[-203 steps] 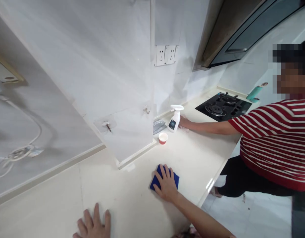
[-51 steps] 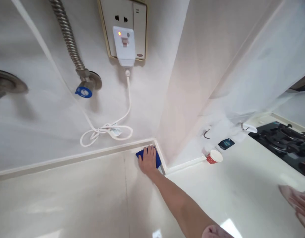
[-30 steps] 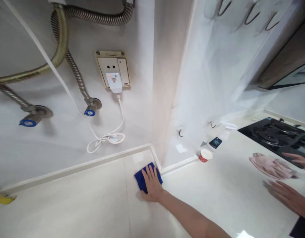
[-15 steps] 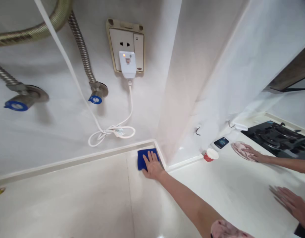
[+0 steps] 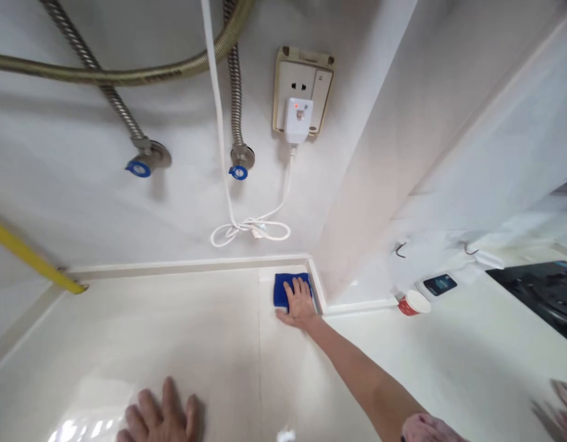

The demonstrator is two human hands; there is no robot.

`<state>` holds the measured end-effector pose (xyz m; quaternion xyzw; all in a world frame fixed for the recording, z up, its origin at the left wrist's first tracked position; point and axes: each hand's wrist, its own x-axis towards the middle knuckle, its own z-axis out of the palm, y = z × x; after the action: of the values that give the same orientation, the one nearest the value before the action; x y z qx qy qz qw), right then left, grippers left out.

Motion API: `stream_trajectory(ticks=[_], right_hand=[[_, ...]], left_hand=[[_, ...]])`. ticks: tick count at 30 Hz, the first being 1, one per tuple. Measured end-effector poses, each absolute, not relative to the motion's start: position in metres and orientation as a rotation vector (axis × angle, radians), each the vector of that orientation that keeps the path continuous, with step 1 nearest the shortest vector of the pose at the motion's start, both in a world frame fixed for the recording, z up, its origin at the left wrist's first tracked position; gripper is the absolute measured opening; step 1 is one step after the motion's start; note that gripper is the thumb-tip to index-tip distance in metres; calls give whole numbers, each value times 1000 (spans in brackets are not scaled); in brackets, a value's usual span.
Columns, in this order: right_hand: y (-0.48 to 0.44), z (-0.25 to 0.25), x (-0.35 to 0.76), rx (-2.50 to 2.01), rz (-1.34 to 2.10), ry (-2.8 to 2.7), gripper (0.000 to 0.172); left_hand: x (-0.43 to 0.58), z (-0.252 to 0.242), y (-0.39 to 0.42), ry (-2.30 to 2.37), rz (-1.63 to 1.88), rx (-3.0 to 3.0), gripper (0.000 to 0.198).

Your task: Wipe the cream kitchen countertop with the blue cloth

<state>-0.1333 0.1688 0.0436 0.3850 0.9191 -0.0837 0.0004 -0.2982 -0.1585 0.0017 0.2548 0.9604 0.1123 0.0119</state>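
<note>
Blue cloth (image 5: 280,291) | on pale countertop (image 5: 186,331) | white wall (image 5: 182,209), yellow pipe (image 5: 35,258)

Of the wearer I count one left hand (image 5: 161,420) and one right hand (image 5: 300,305). There are also one cloth (image 5: 280,291), one cup (image 5: 413,303), one bottle (image 5: 440,284), one plug (image 5: 299,123), two valves (image 5: 239,172) and three hoses (image 5: 168,73).
</note>
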Motion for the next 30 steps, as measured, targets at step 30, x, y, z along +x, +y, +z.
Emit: stream_trajectory(ticks=[30], right_hand=[[-30,-8,99,729,-301,3115,71]], left_hand=[[-273,18,-154,2991,460,826,70]])
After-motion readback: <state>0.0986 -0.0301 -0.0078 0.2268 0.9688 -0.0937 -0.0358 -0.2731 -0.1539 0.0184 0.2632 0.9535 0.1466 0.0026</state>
